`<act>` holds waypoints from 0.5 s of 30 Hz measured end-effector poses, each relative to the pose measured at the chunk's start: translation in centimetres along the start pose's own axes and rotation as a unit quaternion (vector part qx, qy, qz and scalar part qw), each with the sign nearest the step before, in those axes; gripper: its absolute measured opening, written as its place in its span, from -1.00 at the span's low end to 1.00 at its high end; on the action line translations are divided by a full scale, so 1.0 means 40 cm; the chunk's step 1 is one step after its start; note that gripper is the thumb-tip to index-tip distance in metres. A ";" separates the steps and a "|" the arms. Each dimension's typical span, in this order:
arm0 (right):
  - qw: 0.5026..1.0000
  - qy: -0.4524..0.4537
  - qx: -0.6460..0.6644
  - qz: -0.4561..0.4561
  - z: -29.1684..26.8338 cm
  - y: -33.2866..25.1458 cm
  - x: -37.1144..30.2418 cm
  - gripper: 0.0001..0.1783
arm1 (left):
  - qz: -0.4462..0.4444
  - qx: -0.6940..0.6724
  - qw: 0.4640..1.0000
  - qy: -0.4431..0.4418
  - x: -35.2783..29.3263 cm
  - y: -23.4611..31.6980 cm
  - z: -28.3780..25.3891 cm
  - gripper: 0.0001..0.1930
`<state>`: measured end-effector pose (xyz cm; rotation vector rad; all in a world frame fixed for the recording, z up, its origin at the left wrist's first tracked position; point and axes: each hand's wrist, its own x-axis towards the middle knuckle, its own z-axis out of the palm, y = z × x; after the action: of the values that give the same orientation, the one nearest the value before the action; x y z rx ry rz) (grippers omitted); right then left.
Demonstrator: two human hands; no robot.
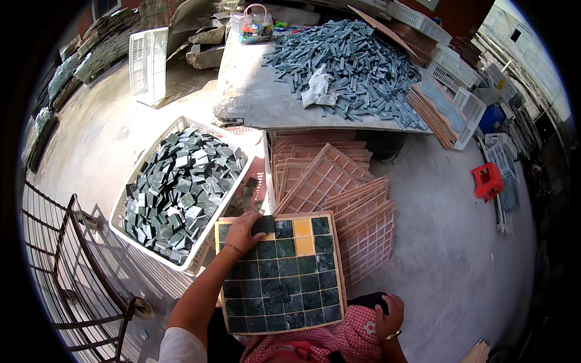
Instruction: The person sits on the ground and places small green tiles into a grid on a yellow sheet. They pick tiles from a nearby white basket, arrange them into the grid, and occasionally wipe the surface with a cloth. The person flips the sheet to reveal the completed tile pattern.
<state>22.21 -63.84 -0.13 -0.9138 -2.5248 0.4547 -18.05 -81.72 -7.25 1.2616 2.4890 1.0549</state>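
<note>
My left hand [242, 232] pinches a dark green square tile [262, 225] over the top row of a gridded square tray [341, 266]. Dark green tiles fill most of the tray's cells. Bare yellow cells [304, 237] show near its upper right, and a strip of yellow peeks out below the held tile. The tray lies tilted across my lap on a pink checked apron [354, 333]. Beside the tray's lower right, my right hand [390, 317] is closed with curled fingers next to something black; what it holds, if anything, is unclear.
At left stands a white plastic crate [196, 266] heaped with loose square tiles [181, 187]. Empty gridded trays [366, 248] lean in a stack beyond my lap. A table [242, 85] bears a pile of narrow grey strips [351, 66]. A red stool [487, 181] stands right; metal railings [78, 260] left.
</note>
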 end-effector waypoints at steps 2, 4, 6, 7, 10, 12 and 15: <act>1.000 0.005 0.002 0.010 -0.003 0.006 0.000 -0.66 | 0.008 0.017 1.000 -0.009 -0.001 0.003 -0.003 -0.48; 1.000 0.010 0.002 0.014 -0.004 0.012 -0.003 -0.67 | 0.030 0.034 0.999 -0.027 0.012 0.014 -0.008 -0.48; 1.000 0.017 -0.002 0.011 -0.001 0.014 -0.003 -0.67 | 0.041 0.068 0.995 -0.061 0.019 0.026 -0.026 -0.52; 1.000 0.016 0.000 0.013 0.000 0.011 -0.002 -0.67 | 0.048 0.101 0.991 -0.068 0.018 0.029 -0.030 -0.54; 1.000 -0.004 0.003 0.012 0.002 -0.002 0.007 -0.67 | 0.052 0.168 0.982 -0.070 0.013 0.016 -0.018 -0.58; 1.000 -0.010 -0.004 0.012 0.006 0.003 0.000 -0.67 | 0.036 0.168 0.985 -0.028 0.004 0.029 -0.016 -0.63; 1.000 0.003 -0.007 -0.008 0.011 0.050 -0.031 -0.69 | -0.003 0.077 0.990 0.121 0.018 -0.010 -0.016 -0.67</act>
<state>23.94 -63.27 -1.70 -0.8971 -2.5321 0.4283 -19.03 -81.68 -6.91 1.2305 2.8010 1.0924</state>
